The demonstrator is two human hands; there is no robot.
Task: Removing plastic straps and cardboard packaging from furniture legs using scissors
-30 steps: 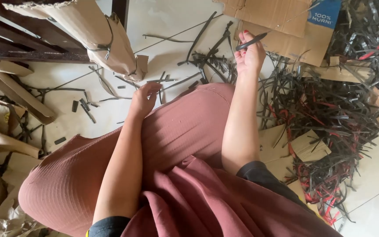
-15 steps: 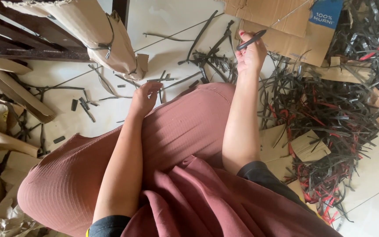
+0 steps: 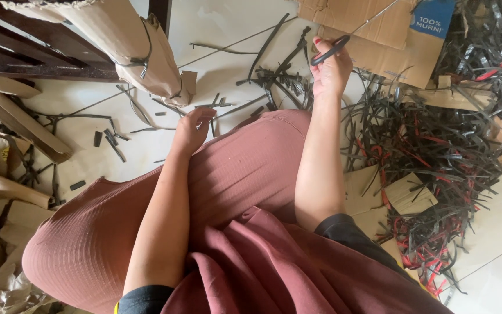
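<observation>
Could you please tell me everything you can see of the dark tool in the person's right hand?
The tool is a slim, dark, apparently plastic-covered handle that curves slightly, with a thin pale metal rod running on from it up to the right. It is tilted, rising from lower left to upper right, over the brown cardboard sheet lying on the floor. The right hand grips the handle from below, fingers wrapped around its lower end. Whether it is scissors or another tool cannot be told; the rod's tip runs out at the picture's top edge.

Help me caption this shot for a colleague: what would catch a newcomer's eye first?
The big tangle of black and red strips heaped on the floor at right. Next, the right hand raised at top centre, gripping a dark strip, while the left hand rests on the reddish-brown ribbed skirt.
</observation>
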